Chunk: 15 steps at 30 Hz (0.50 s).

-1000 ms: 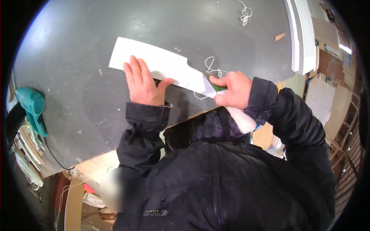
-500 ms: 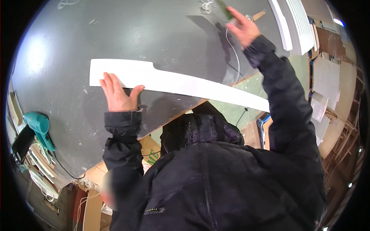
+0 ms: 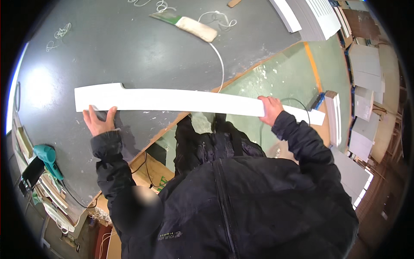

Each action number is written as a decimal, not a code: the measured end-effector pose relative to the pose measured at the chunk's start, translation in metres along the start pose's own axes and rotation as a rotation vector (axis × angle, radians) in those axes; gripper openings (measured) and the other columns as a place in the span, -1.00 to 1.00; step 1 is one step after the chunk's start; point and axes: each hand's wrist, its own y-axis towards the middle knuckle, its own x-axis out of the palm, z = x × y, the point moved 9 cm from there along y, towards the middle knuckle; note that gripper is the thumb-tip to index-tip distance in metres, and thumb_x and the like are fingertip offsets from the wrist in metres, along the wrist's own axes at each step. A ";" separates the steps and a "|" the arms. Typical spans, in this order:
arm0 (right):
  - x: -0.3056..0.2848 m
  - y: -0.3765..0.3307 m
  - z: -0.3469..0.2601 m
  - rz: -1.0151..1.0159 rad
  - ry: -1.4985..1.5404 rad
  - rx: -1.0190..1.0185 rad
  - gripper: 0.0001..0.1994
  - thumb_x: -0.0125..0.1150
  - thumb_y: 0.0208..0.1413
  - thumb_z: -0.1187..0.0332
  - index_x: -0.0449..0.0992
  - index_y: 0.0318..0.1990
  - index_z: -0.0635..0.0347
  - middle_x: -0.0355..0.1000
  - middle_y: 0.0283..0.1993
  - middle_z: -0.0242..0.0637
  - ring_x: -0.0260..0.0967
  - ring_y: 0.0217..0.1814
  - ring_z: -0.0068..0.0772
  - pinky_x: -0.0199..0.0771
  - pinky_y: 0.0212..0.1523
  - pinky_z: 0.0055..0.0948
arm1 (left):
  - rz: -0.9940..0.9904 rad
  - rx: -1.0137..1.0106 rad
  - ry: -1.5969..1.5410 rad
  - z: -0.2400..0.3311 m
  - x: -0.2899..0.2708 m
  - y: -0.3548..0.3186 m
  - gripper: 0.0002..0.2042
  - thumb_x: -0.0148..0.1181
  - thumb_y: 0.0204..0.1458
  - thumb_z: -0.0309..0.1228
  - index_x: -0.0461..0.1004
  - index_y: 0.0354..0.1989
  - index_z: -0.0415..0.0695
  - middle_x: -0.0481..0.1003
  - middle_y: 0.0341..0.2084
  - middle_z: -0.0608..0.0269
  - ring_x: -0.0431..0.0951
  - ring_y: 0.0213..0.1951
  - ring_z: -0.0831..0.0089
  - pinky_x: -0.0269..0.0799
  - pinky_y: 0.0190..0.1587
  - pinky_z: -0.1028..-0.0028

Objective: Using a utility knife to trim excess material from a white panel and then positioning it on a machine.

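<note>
A long white curved panel (image 3: 185,100) with a notch in its far edge reaches from the grey table out past its edge. At its wide left end, my left hand (image 3: 100,121) has its fingertips on the near edge, fingers and thumb spread apart. My right hand (image 3: 271,110) is closed around the narrower right part, thumb side over the top, beyond the table's edge. Further back on the table lies a flat tool (image 3: 196,28) with a pale handle and a green end, out of both hands.
A teal heat gun (image 3: 45,155) with a black cord is at the left table edge. White cord (image 3: 220,60) trails across the table (image 3: 108,47). White boards (image 3: 286,16) are stacked at the far right. Stacked strips (image 3: 333,116) stand near a blue-handled brush-like item (image 3: 318,100).
My right hand has let go of the green-ended tool and come down to the right, onto the panel. The panel and my left hand have shifted left in the view.
</note>
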 end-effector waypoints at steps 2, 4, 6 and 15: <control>-0.001 -0.005 -0.008 0.120 0.146 -0.031 -0.37 0.45 -0.36 0.32 0.39 0.02 0.08 0.42 -0.24 -0.16 0.40 -0.10 -0.06 0.26 -0.04 -0.13 | 0.186 0.040 -0.091 0.035 -0.019 -0.035 -0.30 0.38 -0.02 -0.18 0.27 0.23 -0.33 0.22 0.23 -0.25 0.21 0.28 -0.05 0.15 0.29 0.19; -0.008 -0.014 -0.012 0.166 0.223 -0.042 -0.36 0.43 -0.37 0.34 0.39 0.04 0.10 0.43 -0.23 -0.15 0.40 -0.09 -0.05 0.25 -0.03 -0.15 | 0.337 0.031 -0.309 0.071 -0.028 -0.079 -0.47 0.31 0.07 -0.31 0.35 0.17 -0.32 0.35 0.14 -0.16 0.36 0.18 0.09 0.23 0.24 0.25; -0.025 -0.023 -0.009 0.206 0.297 -0.057 -0.34 0.42 -0.38 0.36 0.39 0.05 0.11 0.44 -0.21 -0.14 0.41 -0.09 -0.04 0.24 -0.02 -0.18 | 0.254 0.016 -0.532 0.087 -0.003 -0.125 -0.59 0.28 0.09 -0.38 0.42 0.08 -0.30 0.49 -0.01 -0.04 0.49 0.03 0.24 0.33 0.14 0.33; -0.208 -0.079 0.073 0.433 1.208 -0.177 -0.30 0.35 -0.09 0.35 0.25 0.26 0.30 0.39 0.00 -0.26 0.37 -0.02 -0.38 0.35 0.05 -0.37 | -0.386 0.294 -0.738 0.346 0.062 -0.237 -0.68 0.33 0.01 -0.43 0.52 -0.05 -0.27 0.56 -0.10 0.03 0.57 -0.05 0.28 0.42 0.03 0.41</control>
